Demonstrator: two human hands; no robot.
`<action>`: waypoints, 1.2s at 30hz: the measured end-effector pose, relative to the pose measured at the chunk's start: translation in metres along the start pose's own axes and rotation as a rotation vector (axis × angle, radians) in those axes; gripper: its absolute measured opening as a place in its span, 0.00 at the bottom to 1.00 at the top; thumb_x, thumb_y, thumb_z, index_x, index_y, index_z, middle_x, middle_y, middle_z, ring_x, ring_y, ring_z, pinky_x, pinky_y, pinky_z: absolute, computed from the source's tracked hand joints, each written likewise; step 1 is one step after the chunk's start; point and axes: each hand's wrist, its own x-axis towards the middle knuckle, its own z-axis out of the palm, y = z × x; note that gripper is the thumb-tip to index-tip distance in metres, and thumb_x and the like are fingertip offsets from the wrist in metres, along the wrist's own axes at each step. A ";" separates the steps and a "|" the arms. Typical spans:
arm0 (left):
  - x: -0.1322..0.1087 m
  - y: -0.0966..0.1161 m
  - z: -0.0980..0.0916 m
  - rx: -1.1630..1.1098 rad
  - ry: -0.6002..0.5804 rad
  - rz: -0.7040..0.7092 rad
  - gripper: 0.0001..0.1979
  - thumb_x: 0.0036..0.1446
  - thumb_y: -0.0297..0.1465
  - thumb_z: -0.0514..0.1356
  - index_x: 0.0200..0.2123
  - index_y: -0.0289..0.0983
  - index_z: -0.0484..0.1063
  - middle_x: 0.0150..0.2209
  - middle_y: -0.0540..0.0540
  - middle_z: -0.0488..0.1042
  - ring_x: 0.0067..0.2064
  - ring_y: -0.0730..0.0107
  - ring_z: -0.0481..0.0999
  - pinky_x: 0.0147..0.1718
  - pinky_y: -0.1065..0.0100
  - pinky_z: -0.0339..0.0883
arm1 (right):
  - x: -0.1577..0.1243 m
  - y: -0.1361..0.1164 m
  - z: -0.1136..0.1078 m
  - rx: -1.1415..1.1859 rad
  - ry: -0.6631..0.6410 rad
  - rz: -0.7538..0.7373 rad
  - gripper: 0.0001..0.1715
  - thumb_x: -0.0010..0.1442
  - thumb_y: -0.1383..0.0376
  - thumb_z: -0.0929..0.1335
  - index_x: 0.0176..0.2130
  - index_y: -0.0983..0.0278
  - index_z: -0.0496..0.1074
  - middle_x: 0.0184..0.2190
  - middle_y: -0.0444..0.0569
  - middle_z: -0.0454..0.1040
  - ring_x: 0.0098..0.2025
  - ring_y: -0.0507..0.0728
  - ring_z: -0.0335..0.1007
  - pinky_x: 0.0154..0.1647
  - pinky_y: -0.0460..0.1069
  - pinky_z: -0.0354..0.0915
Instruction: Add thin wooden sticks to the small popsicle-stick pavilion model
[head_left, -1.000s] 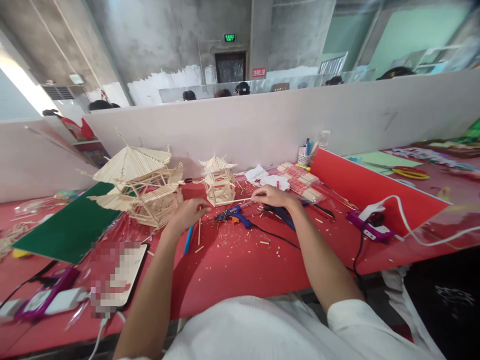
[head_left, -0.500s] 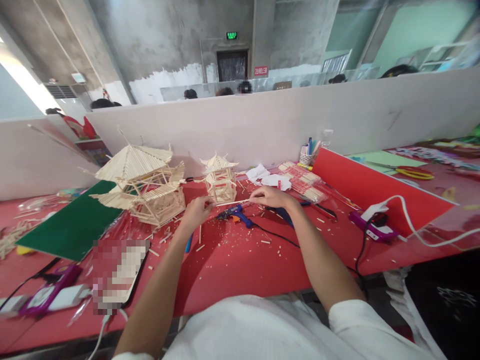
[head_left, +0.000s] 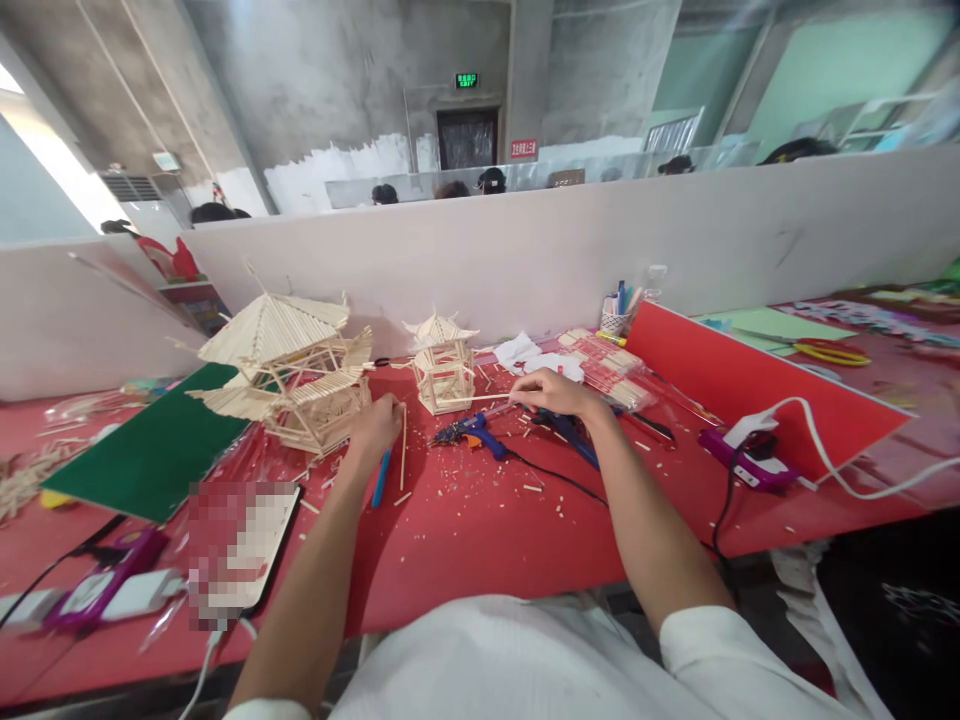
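Left hand (head_left: 373, 428) is pinching a thin wooden stick (head_left: 403, 446) that hangs nearly upright, tip just off the table, probably so it stays clear of the mess. Right hand (head_left: 556, 391) pinches a second stick (head_left: 480, 399) lying flat, pointing at 9 o'clock toward the small pavilion (head_left: 442, 362). Blue glue gun (head_left: 472, 432) sits between them; the bigger stick-built pavilion (head_left: 289, 372) stands at 10 o'clock on the glossy red table (head_left: 480, 530).

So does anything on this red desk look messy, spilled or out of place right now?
Yes. Small wood offcuts are scattered over the red desk in front of the blue glue gun. The large stick pavilion sits tilted, with loose sticks around its base. The left hand holds one stick upright; the right hand holds another.
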 end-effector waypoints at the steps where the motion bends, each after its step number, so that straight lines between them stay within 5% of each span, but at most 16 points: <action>1: 0.000 -0.003 -0.003 0.007 0.002 -0.012 0.19 0.69 0.38 0.47 0.45 0.36 0.74 0.43 0.35 0.81 0.44 0.55 0.80 0.40 0.64 0.65 | -0.001 0.000 -0.001 0.005 0.008 -0.003 0.23 0.63 0.49 0.68 0.33 0.66 0.78 0.22 0.44 0.69 0.26 0.52 0.62 0.29 0.47 0.56; 7: -0.005 -0.004 -0.018 0.045 -0.007 -0.019 0.21 0.68 0.43 0.49 0.39 0.38 0.77 0.39 0.36 0.81 0.43 0.52 0.80 0.40 0.63 0.65 | -0.003 -0.009 0.000 0.097 0.000 -0.054 0.22 0.63 0.49 0.68 0.34 0.65 0.77 0.21 0.43 0.69 0.25 0.52 0.62 0.29 0.48 0.57; 14: -0.002 -0.007 -0.016 -0.025 -0.076 0.017 0.12 0.60 0.29 0.57 0.44 0.39 0.79 0.46 0.38 0.82 0.48 0.53 0.79 0.43 0.62 0.67 | -0.001 -0.021 0.007 0.175 -0.021 -0.083 0.22 0.64 0.48 0.68 0.34 0.64 0.77 0.21 0.43 0.69 0.25 0.51 0.61 0.29 0.48 0.58; 19: -0.007 0.000 -0.012 -0.511 -0.300 0.382 0.15 0.57 0.37 0.64 0.44 0.36 0.80 0.43 0.40 0.83 0.44 0.59 0.80 0.43 0.65 0.70 | 0.005 -0.028 0.017 0.168 -0.045 -0.095 0.21 0.64 0.49 0.68 0.35 0.64 0.77 0.21 0.43 0.69 0.24 0.51 0.61 0.28 0.48 0.57; 23: -0.014 0.019 -0.004 -0.868 -0.478 0.497 0.26 0.56 0.43 0.65 0.54 0.35 0.76 0.48 0.38 0.82 0.37 0.67 0.78 0.36 0.67 0.71 | 0.010 -0.034 0.027 0.191 -0.068 -0.062 0.22 0.62 0.48 0.69 0.35 0.64 0.76 0.21 0.42 0.69 0.24 0.50 0.60 0.27 0.47 0.56; 29: -0.018 0.028 -0.006 -0.953 -0.429 0.491 0.24 0.59 0.49 0.62 0.37 0.32 0.80 0.31 0.41 0.82 0.26 0.74 0.71 0.29 0.71 0.67 | 0.014 -0.030 0.033 0.224 -0.048 -0.074 0.21 0.61 0.48 0.70 0.35 0.64 0.75 0.26 0.45 0.73 0.28 0.52 0.65 0.32 0.47 0.59; 36: -0.017 0.026 -0.012 -0.956 -0.330 0.480 0.25 0.58 0.51 0.62 0.35 0.32 0.79 0.28 0.44 0.79 0.25 0.75 0.69 0.27 0.72 0.64 | 0.018 -0.025 0.036 0.239 -0.053 -0.116 0.19 0.60 0.50 0.71 0.38 0.64 0.74 0.29 0.45 0.74 0.30 0.52 0.67 0.35 0.48 0.60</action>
